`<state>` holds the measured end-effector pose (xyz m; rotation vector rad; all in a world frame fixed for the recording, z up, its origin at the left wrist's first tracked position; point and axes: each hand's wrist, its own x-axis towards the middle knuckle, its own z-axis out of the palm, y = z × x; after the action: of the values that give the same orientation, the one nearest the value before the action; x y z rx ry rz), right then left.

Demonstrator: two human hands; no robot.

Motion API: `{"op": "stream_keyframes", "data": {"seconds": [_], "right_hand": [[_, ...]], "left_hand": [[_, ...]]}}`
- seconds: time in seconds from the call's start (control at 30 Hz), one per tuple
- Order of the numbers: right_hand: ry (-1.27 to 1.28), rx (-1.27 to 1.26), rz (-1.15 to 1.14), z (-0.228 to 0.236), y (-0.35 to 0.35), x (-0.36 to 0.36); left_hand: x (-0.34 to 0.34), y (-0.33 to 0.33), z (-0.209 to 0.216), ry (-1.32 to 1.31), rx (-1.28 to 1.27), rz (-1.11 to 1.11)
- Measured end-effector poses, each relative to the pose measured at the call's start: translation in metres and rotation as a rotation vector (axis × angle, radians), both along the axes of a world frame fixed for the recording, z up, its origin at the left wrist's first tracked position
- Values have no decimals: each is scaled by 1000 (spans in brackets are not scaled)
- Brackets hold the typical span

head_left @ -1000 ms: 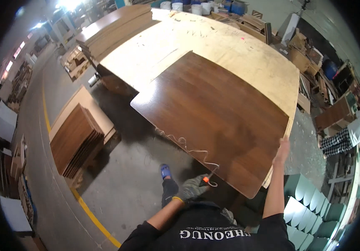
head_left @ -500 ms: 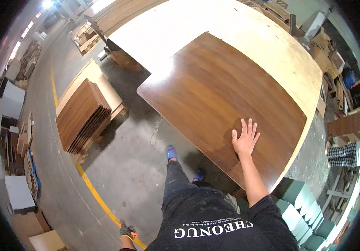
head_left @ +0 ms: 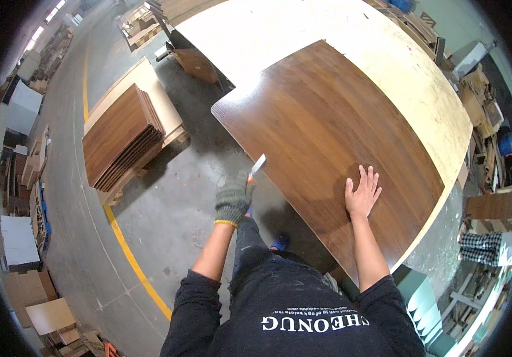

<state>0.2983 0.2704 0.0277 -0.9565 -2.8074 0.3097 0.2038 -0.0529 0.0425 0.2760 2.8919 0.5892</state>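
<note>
A grey workshop floor (head_left: 167,238) is stretching away on the left, with a yellow line (head_left: 131,256) running along it and wood scraps and panels crowding both sides of the room. A pale desk (head_left: 413,77) is standing ahead and to the right, and a large brown board (head_left: 321,125) with a wood-grain face is lying flat on it, its near long edge facing the person and its far left corner reaching past the pale top. The right hand (head_left: 363,195), which is bare, is resting palm down on the board towards its right end; its fingers are spreading wide and pointing away from the person, so its grip is open and is holding nothing. The left hand (head_left: 233,199), wearing a grey-green glove with a yellow cuff, is hovering just beside the board's near edge, and its grip is closing tightly around the orange handle of a knife (head_left: 258,165). The pale blade is pointing up and to the right, overlapping the board's edge in this view; whether it is touching the wood, one cannot tell. On the left, a stack of brown boards (head_left: 119,137) is sitting on a pale panel (head_left: 170,113), well apart from the desk. Green blocks (head_left: 413,291) are standing at the lower right, near the person's right sleeve (head_left: 390,300).
</note>
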Motion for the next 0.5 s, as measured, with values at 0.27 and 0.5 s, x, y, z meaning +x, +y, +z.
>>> {"op": "stream_keyframes", "data": {"seconds": [0.27, 0.5], "right_hand": [[15, 27, -7, 4, 1, 0], [43, 43, -5, -1, 5, 3]], "left_hand": [[-46, -2, -2, 42, -144, 6], [-60, -7, 4, -65, -242, 31]]}}
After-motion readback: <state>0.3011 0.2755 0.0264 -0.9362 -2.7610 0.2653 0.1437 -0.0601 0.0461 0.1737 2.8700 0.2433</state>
